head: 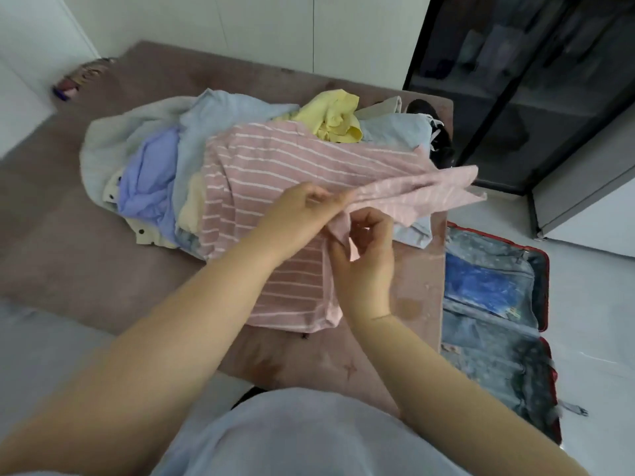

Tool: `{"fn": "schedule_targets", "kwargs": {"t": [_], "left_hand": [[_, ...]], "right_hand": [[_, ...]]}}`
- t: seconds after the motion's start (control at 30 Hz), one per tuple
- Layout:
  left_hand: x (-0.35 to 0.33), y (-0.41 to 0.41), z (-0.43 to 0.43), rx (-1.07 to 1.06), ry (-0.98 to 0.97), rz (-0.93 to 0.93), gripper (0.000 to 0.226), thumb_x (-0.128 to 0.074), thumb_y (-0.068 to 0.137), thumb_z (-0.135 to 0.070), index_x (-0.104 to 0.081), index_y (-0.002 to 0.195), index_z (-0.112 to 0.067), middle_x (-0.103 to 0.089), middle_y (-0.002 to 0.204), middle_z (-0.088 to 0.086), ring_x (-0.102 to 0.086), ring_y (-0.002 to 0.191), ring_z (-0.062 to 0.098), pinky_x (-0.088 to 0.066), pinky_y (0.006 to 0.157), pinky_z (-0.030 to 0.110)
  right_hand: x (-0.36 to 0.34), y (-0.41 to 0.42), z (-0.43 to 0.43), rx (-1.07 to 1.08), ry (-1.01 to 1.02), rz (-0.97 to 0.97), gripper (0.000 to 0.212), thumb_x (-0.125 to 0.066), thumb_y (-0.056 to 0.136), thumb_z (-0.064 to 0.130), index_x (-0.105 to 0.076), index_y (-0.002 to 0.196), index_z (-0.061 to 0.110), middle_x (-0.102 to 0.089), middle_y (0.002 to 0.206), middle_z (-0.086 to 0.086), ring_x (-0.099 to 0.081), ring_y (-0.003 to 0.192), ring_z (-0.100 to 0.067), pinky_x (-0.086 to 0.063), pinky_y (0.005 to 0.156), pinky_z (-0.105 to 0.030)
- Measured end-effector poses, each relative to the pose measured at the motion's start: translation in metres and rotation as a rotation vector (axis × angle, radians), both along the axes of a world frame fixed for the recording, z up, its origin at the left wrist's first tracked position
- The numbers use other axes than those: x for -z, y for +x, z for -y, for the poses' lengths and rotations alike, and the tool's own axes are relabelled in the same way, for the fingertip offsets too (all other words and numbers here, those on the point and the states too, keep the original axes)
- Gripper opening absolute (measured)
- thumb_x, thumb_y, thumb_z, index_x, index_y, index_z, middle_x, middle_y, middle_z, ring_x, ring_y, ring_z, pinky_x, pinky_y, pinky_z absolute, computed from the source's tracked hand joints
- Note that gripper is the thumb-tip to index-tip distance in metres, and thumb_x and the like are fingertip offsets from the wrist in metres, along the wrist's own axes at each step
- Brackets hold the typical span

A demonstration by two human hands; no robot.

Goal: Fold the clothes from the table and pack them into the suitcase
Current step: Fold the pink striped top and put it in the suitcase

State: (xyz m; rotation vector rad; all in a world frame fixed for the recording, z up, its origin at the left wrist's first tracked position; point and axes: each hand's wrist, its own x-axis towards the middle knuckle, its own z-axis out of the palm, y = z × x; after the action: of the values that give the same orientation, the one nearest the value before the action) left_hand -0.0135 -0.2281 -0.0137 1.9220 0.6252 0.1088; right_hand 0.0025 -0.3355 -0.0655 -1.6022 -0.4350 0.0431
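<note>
Pinching edges of the striped shirt (275, 166) are the left hand (298, 214) and right hand (368, 266) fingers.

The striped pink shirt (275, 173) was soft matt knit cloth. The table (68, 242) wore a plush, matt mauve cover. The suitcase (498, 304) had a slightly shiny fabric lining. The floor (591, 304) was glossy and smooth.

Mauve table (68, 242): clothes pile (220, 159), striped shirt (275, 173).
</note>
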Motion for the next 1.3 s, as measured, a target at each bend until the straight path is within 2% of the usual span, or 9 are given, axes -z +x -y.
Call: {"fn": "schedule_targets", "kwargs": {"t": [0.1, 0.2, 0.33, 0.47, 0.67, 0.87, 1.07, 1.17, 1.3], "left_hand": [[0.005, -0.033, -0.044, -0.082, 0.095, -0.162, 0.021, -0.065, 0.08, -0.042, -0.064, 0.083, -0.021, -0.066, 0.075, -0.005, -0.06, 0.071, 0.01, -0.046, 0.071, 0.028], [0.034, -0.071, -0.069, -0.12, 0.021, -0.302, 0.003, -0.062, 0.084, -0.02, -0.061, 0.087, -0.019, -0.068, 0.087, 0.004, -0.059, 0.076, 0.017, -0.045, 0.071, 0.028], [0.079, -0.099, -0.069, -0.142, -0.052, -0.21, 0.027, -0.067, 0.082, -0.007, -0.054, 0.1, -0.023, -0.064, 0.094, -0.007, -0.061, 0.095, 0.017, -0.045, 0.083, 0.026], [0.092, -0.104, -0.063, -0.048, 0.016, -0.135, 0.036, -0.064, 0.081, -0.004, -0.056, 0.113, -0.018, -0.063, 0.105, -0.004, -0.06, 0.096, 0.012, -0.043, 0.076, 0.019], [0.09, -0.1, -0.063, 0.005, 0.115, -0.084, 0.033, -0.058, 0.084, -0.008, -0.056, 0.114, -0.023, -0.063, 0.097, -0.004, -0.06, 0.084, 0.014, -0.044, 0.072, 0.023], [0.086, -0.095, -0.064, -0.021, 0.193, -0.106, 0.031, -0.059, 0.084, -0.009, -0.056, 0.112, -0.023, -0.059, 0.088, -0.008, -0.056, 0.076, 0.01, -0.038, 0.062, 0.011], [0.08, -0.1, -0.059, 0.073, 0.228, -0.172, 0.056, -0.076, 0.072, -0.014, -0.052, 0.12, -0.028, -0.06, 0.102, -0.012, -0.057, 0.093, 0.01, -0.041, 0.071, 0.018], [0.077, -0.102, -0.06, 0.109, 0.208, -0.157, 0.061, -0.071, 0.073, -0.008, -0.05, 0.125, -0.031, -0.062, 0.114, -0.01, -0.059, 0.104, 0.01, -0.047, 0.083, 0.027], [0.064, -0.1, -0.057, 0.182, 0.148, -0.131, 0.068, -0.065, 0.078, -0.002, -0.039, 0.117, -0.052, -0.053, 0.113, -0.031, -0.052, 0.107, -0.003, -0.04, 0.081, 0.006]], "right_hand": [[0.015, -0.026, -0.035, -0.22, -0.114, 0.025, 0.051, -0.058, 0.081, -0.008, -0.039, 0.091, 0.038, -0.05, 0.09, 0.02, -0.053, 0.086, 0.009, -0.042, 0.077, -0.007], [0.039, -0.048, -0.051, -0.511, -0.28, 0.116, 0.036, -0.057, 0.079, 0.001, -0.044, 0.099, 0.029, -0.057, 0.096, 0.0, -0.057, 0.092, -0.015, -0.044, 0.081, -0.027], [0.076, -0.042, -0.029, -0.71, -0.576, 0.356, 0.04, -0.055, 0.075, 0.029, -0.049, 0.112, 0.015, -0.058, 0.107, -0.005, -0.05, 0.101, -0.02, -0.028, 0.099, -0.03], [0.094, 0.005, 0.019, -0.394, -0.837, 0.329, 0.049, -0.056, 0.072, 0.036, -0.059, 0.111, 0.006, -0.058, 0.113, -0.013, -0.054, 0.105, -0.035, -0.045, 0.093, -0.047], [0.093, 0.047, 0.042, -0.094, -1.056, 0.147, 0.077, -0.073, 0.076, 0.034, -0.034, 0.139, 0.014, -0.035, 0.142, -0.011, -0.032, 0.13, -0.034, -0.023, 0.11, -0.046], [0.111, 0.045, 0.034, -0.155, -1.025, 0.385, 0.043, -0.047, 0.076, 0.046, -0.056, 0.112, 0.023, -0.061, 0.107, -0.008, -0.057, 0.102, -0.034, -0.031, 0.104, -0.051], [0.106, 0.066, 0.042, -0.164, -1.062, 0.256, 0.029, -0.068, 0.075, 0.014, -0.052, 0.099, 0.008, -0.064, 0.083, -0.005, -0.062, 0.089, -0.031, -0.013, 0.111, -0.039], [0.097, 0.078, 0.051, -0.02, -0.945, 0.255, 0.05, -0.067, 0.068, -0.001, -0.051, 0.115, 0.006, -0.06, 0.095, -0.009, -0.057, 0.1, -0.035, -0.016, 0.112, -0.044], [0.08, 0.099, 0.05, -0.073, -0.954, 0.241, 0.078, -0.068, 0.071, 0.008, -0.033, 0.14, 0.014, -0.038, 0.14, -0.009, -0.028, 0.132, -0.031, -0.014, 0.115, -0.043]]}}
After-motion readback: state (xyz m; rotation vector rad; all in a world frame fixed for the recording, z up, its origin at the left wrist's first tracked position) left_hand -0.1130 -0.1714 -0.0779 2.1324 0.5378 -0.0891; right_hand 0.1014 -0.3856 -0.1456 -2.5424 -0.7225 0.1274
